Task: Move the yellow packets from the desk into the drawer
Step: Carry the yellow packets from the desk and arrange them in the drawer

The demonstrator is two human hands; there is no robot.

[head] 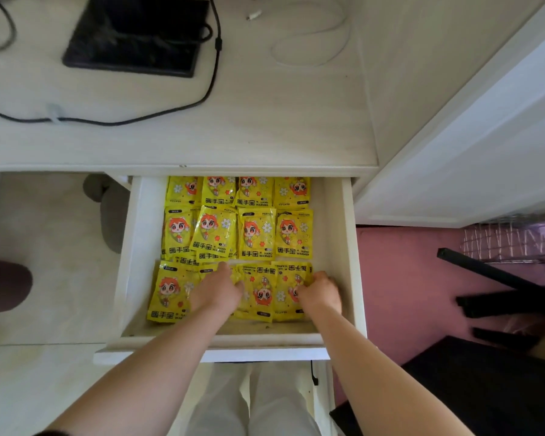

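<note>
The white drawer (337, 247) is pulled out below the desk top (265, 121). Several yellow hand-warmer packets (255, 234) lie flat in it in three rows. My left hand (216, 291) rests with its fingers flat on a packet in the front row, left of centre. My right hand (320, 292) is at the front right packet (288, 278), fingers curled round its right edge. Between my hands lies another front-row packet (260, 294). No yellow packet shows on the desk top.
A black tablet (136, 33) and a black cable (107, 121) lie at the back left of the desk, and a white cable (312, 36) lies at the back. A black chair frame (501, 297) stands on pink flooring at the right. My legs are under the drawer.
</note>
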